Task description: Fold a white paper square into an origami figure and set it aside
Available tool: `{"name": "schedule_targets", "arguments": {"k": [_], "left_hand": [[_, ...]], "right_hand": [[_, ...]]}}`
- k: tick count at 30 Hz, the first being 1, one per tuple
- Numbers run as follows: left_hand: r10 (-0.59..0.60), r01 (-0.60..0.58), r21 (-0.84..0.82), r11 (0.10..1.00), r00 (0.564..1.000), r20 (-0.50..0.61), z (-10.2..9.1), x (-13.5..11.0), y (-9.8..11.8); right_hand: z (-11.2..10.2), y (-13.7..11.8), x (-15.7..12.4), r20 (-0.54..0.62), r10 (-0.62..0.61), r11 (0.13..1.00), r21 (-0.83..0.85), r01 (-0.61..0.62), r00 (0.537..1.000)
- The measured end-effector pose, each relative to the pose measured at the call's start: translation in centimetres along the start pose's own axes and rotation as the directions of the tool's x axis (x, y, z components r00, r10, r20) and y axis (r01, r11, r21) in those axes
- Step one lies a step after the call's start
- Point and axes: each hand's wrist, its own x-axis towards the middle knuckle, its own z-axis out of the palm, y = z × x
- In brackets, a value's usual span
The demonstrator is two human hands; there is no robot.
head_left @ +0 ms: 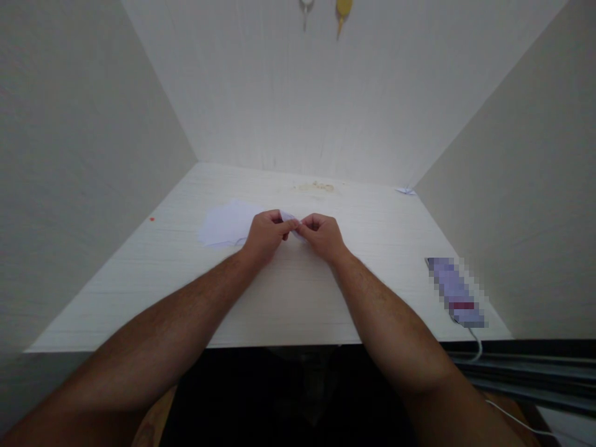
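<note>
My left hand (265,234) and my right hand (322,236) meet over the middle of the white desk (298,298), fingers curled and pinched together. Between the fingertips both hands grip a small piece of white paper (289,218), mostly hidden by the fingers. A loose stack of white paper sheets (226,225) lies flat on the desk just left of my left hand.
A phone (455,292) with a white cable lies near the desk's right front corner. A small folded paper scrap (406,190) sits at the back right corner. A tiny red dot (151,219) marks the left side. Walls close the desk in on three sides.
</note>
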Motion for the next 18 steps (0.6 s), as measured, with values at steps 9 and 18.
{"name": "schedule_targets", "arguments": {"k": [9, 18], "left_hand": [[-0.002, 0.0, -0.101, 0.995, 1.0, -0.02, 0.11, 0.11, -0.23], [-0.011, 0.023, -0.267, 0.964, 0.999, 0.047, 0.07, 0.13, -0.3]], "right_hand": [[0.02, -0.1, 0.09, 0.02, -0.028, 0.999, 0.02, 0.028, 0.999], [0.2, -0.15, -0.01, -0.003, -0.023, 0.999, 0.043, 0.023, 1.0]]}}
